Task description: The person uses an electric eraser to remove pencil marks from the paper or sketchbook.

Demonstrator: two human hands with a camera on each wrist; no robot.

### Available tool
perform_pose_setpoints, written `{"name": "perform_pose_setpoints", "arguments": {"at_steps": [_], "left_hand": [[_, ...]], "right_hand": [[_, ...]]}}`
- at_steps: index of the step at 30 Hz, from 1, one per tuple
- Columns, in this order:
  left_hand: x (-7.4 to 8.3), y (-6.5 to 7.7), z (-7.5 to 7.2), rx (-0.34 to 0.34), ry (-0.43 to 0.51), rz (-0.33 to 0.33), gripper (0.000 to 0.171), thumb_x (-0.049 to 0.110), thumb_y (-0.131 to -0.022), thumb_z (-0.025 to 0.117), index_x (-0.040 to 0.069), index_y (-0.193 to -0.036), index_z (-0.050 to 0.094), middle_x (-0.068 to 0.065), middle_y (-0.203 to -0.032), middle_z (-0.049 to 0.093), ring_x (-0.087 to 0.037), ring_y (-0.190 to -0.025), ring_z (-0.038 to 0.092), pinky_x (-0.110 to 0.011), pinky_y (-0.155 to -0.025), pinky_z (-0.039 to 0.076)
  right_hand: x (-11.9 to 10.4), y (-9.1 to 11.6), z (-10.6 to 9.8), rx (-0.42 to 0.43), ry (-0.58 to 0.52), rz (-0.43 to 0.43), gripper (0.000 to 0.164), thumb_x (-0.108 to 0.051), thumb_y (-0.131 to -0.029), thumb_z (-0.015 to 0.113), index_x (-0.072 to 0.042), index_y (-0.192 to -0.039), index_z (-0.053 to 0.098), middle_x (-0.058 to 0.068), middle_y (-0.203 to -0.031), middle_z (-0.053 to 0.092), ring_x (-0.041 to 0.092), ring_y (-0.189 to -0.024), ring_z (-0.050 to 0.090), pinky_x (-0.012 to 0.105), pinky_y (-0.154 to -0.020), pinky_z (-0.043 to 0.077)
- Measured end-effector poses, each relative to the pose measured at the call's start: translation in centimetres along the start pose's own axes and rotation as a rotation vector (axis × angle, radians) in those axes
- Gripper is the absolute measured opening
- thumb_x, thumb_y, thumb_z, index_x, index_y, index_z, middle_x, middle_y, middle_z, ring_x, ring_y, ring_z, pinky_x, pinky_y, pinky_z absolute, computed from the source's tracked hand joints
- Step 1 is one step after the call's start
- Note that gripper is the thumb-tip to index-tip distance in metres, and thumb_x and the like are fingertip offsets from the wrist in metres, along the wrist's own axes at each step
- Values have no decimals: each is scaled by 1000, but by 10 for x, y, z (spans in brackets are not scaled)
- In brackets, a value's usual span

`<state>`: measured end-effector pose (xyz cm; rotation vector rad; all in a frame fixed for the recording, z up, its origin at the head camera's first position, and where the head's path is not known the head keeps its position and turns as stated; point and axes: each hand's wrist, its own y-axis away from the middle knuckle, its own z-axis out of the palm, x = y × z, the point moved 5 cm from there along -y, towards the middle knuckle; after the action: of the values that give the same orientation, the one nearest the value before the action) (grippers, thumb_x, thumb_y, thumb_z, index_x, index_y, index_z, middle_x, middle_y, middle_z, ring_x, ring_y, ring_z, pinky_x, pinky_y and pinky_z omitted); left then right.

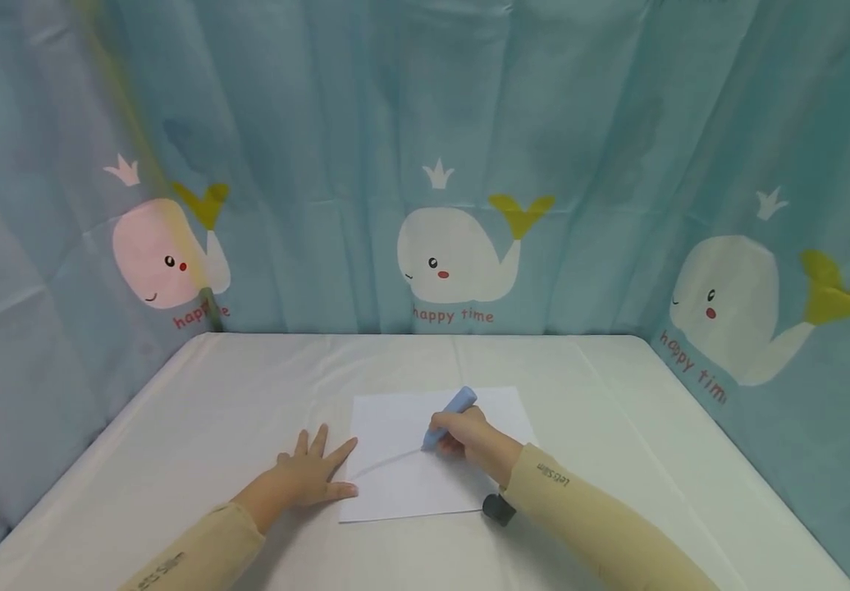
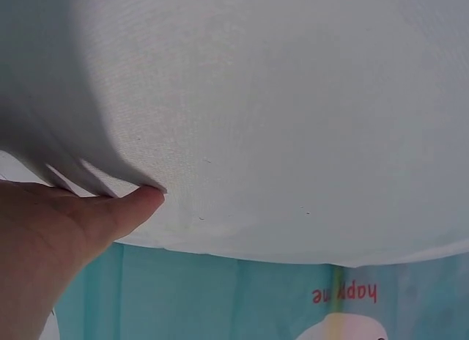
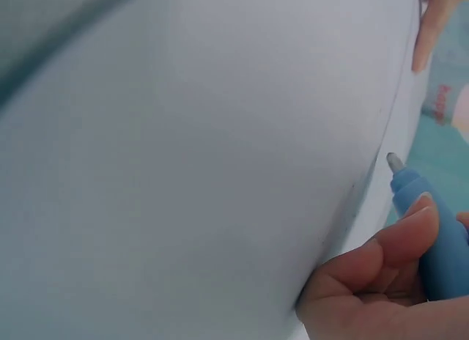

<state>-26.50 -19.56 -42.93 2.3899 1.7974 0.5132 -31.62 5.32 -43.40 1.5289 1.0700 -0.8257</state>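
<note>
A white sheet of paper [image 1: 395, 497] lies on the table, with a faint grey line running from its left edge to the tip of a blue marker [image 1: 460, 400]. My right hand [image 1: 472, 439] grips this marker, its upper end leaning to the right. In the right wrist view, thumb and fingers close round the marker's blue barrel [image 3: 443, 259], and its grey tip shows uncapped. My left hand [image 1: 303, 476] rests palm down with fingers spread, thumb and index finger at the paper's left edge. The left wrist view shows only part of this hand [image 2: 66, 223].
By the paper's lower right edge, next to the right sleeve, lies a small black cap-like piece [image 1: 499, 509]. A white cloth covers the table [image 1: 262, 394]. Blue curtains [image 1: 336, 164] with whale prints stand around its back and sides.
</note>
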Motion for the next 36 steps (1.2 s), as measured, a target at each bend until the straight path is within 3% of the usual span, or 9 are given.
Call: {"name": "perform_pose_setpoints", "arguments": {"at_steps": [5, 14, 36], "left_hand": [[1, 2, 1, 2, 6, -2, 87, 63, -86, 58, 12, -151, 31, -37, -152, 13, -62, -136, 8, -76, -97, 22], [2, 2, -3, 0, -2, -6, 84, 61, -87, 59, 12, -150, 34, -38, -152, 13, -63, -135, 8, -77, -96, 22], [0, -1, 2, -21, 17, -6, 88, 64, -86, 57, 13, -152, 29, -36, -153, 9, -61, -137, 5, -77, -98, 19]], "right_hand": [[1, -1, -1, 15, -11, 1, 50, -9, -76, 69, 10, -115, 45, 8, -70, 61, 12, -53, 56, 21, -55, 46], [-3, 2, 2, -38, 34, -3, 56, -11, -79, 71, 13, -121, 44, 11, -80, 63, 13, -60, 57, 22, -60, 48], [-1, 2, 1, -82, 68, 1, 56, -15, -83, 73, 12, -121, 43, 9, -73, 63, 15, -60, 58, 24, -58, 46]]}}
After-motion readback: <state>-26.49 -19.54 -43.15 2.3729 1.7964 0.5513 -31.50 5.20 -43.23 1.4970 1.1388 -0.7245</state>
